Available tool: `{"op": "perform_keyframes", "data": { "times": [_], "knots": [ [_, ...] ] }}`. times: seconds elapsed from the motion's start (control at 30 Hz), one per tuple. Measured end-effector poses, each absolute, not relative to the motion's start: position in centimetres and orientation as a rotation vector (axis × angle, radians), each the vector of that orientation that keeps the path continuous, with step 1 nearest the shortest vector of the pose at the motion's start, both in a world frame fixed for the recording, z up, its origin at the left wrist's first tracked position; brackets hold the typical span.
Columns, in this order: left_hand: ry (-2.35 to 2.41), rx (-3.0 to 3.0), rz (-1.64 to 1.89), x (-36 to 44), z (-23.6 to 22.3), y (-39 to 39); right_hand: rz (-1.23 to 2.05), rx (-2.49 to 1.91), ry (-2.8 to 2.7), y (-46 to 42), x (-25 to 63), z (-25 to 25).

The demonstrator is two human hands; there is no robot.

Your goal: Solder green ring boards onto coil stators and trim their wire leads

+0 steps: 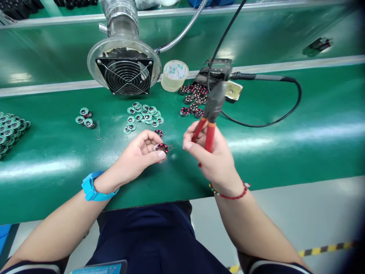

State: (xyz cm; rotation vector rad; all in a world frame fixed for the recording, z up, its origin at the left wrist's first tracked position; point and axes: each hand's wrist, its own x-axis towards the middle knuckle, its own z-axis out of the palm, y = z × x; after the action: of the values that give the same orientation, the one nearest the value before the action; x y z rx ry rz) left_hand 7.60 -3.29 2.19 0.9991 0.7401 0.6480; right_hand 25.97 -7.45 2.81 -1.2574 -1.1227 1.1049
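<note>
Between the fingers and thumb of my left hand (144,152) is a small round motor stator (162,148) with dark red and black windings; thin wire ends stick out to its right. My right hand (212,152) grips red-handled cutting pliers (210,133), their dark jaws (216,101) pointing up and away, apart from the stator. Just beyond my left fingers another stator (159,133) lies on the green bench. Farther off is a loose group of green ring-shaped circuit boards (146,114). Several more wound stators (194,101) sit behind the pliers.
A fume extractor fan (127,76) hangs over the bench (285,152). Behind lie a tape roll (174,75) and a soldering iron (245,76) in its stand, its black cable looping right. Board-topped stators (85,118) stand left, near a large stack of similar parts (11,131).
</note>
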Motion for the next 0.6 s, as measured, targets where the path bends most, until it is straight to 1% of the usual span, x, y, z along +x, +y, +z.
{"op": "perform_keyframes", "data": {
  "times": [0.07, 0.23, 0.4, 0.6],
  "knots": [
    [0.72, 0.986, 0.654, 7.7, 2.3, -3.4, 1.094, -1.28, -1.058, -7.8, 25.8, 2.5],
    [0.689, 0.96, 0.656, 7.7, 2.4, -3.5, 1.25, -1.193, -1.003, -8.8, 23.8, 1.7],
    [0.647, 1.031, 0.605, 7.4, 2.3, -3.4, 1.164, -1.154, -0.999, -8.8, 23.1, 1.5],
    [0.671, 1.271, 0.548, 7.1, 2.4, -3.4, 1.058, -1.287, -1.216, -9.2, 23.8, 1.8]
  ]
}}
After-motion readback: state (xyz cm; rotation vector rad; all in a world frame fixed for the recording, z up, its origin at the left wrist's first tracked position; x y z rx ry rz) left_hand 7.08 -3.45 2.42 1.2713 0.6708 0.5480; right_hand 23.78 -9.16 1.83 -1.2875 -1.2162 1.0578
